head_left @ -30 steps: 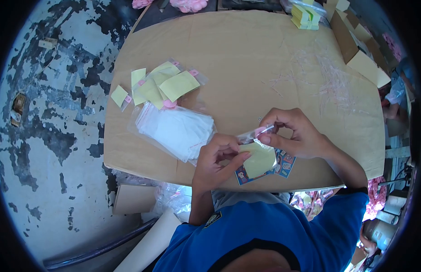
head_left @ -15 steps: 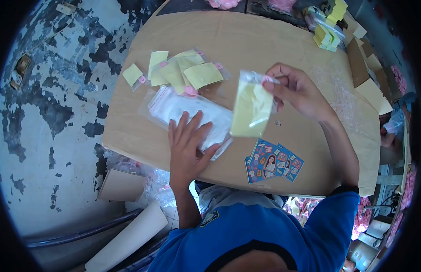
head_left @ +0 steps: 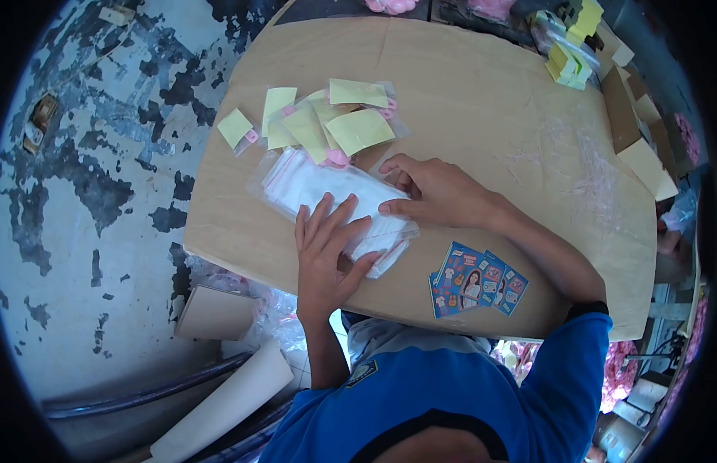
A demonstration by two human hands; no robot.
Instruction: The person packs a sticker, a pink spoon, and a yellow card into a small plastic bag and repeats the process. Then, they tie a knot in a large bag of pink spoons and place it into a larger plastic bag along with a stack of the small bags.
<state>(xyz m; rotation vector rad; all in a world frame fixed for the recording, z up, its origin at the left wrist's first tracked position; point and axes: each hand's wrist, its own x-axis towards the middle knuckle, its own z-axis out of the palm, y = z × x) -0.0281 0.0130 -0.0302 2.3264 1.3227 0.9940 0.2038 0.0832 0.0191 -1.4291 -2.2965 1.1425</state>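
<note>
Plastic bags (head_left: 316,176): a white-looking stack on the left half of the worktop (head_left: 466,92), partly covered by both hands.
Left hand (head_left: 327,251): spread nearly flat on the near part of the stack, gripping nothing visible.
Right hand (head_left: 439,191): half open at the stack's right end, thumb and forefinger apart; nothing shows between them, and I cannot tell whether the thumb touches the bags.
Yellow packets (head_left: 362,130): an overlapping heap crowding the far side of the bags, with pink pieces showing.
Single packet (head_left: 235,127): just left of the heap, apart from it.
Blue cards (head_left: 472,284): fanned near the front edge, beside the right forearm.
Clear strips (head_left: 586,166): scattered towards the right, well apart from the hands.
Cardboard box (head_left: 632,127): open, at the far right edge.
Yellow bundle (head_left: 566,68): at the far right corner, near the box.
</note>
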